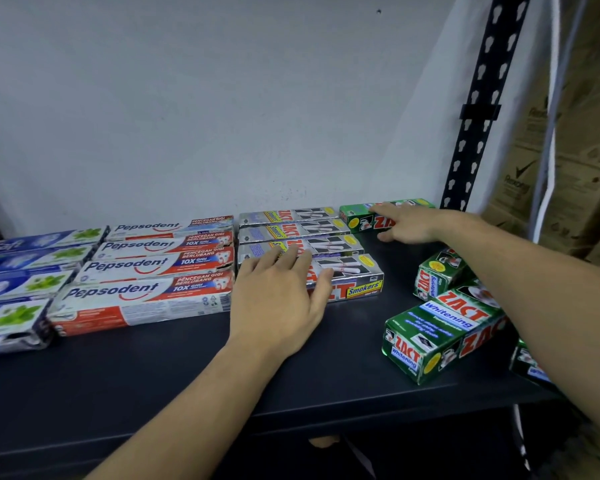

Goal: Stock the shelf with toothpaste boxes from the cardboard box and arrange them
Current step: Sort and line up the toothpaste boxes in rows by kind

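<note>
A pale wall point(222, 98) filled the upper part of the frame, and below it a dark shelf point(153, 382) ran across the lower half. Brown cardboard cartons point(582, 188) stood at the right edge, behind a black perforated post point(482, 98). On the shelf the toothpaste boxes lay flat in side-by-side rows: blue boxes point(21, 271) at far left, white-and-red boxes point(146, 268) just beside them, then silver boxes point(326, 230) in the middle. At lower right, several loose green boxes point(440, 330) lay at odd angles, touching one another, apart from the tidy rows. One more green box point(357, 218) lay against the wall, just right of the silver row. The left hand point(281, 296) lay flat and released, its fingers spread across the nearest silver boxes. The right hand point(409, 225) reached to the back, its straight fingers resting on top of the green box by the wall, not clenched around it.
</note>
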### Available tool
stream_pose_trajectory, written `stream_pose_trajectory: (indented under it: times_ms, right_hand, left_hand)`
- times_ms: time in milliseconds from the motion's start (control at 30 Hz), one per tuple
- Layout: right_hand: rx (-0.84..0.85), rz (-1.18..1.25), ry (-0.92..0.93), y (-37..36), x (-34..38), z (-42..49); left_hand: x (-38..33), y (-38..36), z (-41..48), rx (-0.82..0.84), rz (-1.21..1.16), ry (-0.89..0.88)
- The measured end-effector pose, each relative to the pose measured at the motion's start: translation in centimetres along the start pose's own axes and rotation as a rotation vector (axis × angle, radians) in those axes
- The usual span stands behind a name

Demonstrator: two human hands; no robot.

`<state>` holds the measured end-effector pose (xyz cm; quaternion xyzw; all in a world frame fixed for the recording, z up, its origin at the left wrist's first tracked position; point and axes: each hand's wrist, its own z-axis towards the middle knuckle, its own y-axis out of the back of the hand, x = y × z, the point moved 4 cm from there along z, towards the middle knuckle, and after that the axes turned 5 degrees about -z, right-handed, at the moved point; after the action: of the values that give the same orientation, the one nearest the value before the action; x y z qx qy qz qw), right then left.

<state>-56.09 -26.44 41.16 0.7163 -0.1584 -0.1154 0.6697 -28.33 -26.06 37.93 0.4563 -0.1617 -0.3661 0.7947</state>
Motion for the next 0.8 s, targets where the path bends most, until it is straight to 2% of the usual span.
stream_pose_trajectory:
  times_ms: [433,800]
  right_hand:
    - [-0.003,-0.05,0.001,-0.4,0.3,0.2]
    - [-0.051,0.001,0.017,0.8,0.5,-0.9]
  left_hand:
    - [0.0,0.0,0.0,-0.015,0.005,0.001]
    - [0.1,-0.1,0.1,-0.026,-0.01,-0.006]
